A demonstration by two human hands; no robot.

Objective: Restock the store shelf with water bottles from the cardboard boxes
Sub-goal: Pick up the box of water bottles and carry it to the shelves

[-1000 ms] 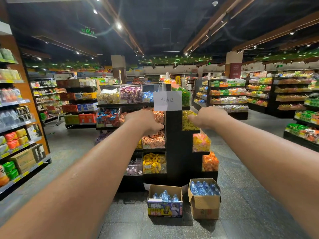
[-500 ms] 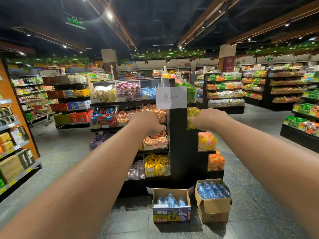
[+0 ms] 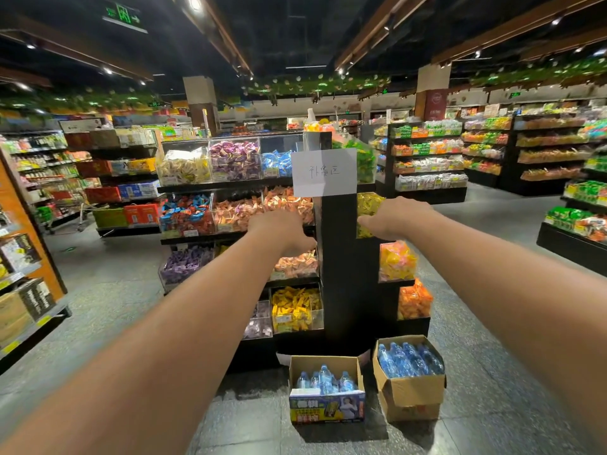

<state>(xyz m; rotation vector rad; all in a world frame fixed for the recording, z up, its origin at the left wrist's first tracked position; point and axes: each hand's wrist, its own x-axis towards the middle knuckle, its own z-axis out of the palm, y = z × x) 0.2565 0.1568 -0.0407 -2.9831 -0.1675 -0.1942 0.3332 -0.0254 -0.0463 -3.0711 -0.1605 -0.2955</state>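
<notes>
Item: restocking, opening approach; no bottle yet in hand.

Left grip (image 3: 282,229): a bare hand, arm stretched forward at chest height, in the air before the candy display (image 3: 345,274); nothing visibly held; fingers pointed away from the camera, so whether they were spread or curled could not be told.

Right grip (image 3: 394,218): likewise outstretched, level with the left, carrying nothing visible; finger posture equally hidden.

Printed cardboard box (image 3: 326,405): on the floor (image 3: 131,307) at the display's foot, flaps open; water bottles (image 3: 323,380) stood upright inside, caps up.

Plain cardboard box (image 3: 410,392): just beside the printed one, to its right, tipped back; its bottles (image 3: 409,359) lay slanted in a packed row.

Paper sign (image 3: 323,172): fixed to the display's end panel, above both boxes.

Target shelf: not identifiable with confidence.

Handling note, as judgement: both grips were well above the stock, so the step called for stepping closer and crouching; upright bottles in the printed box looked the easier first pick, taken around the body rather than the cap; one per grip should keep the thin plastic from slipping; the tipped box might spill if pulled by its front wall.
</notes>
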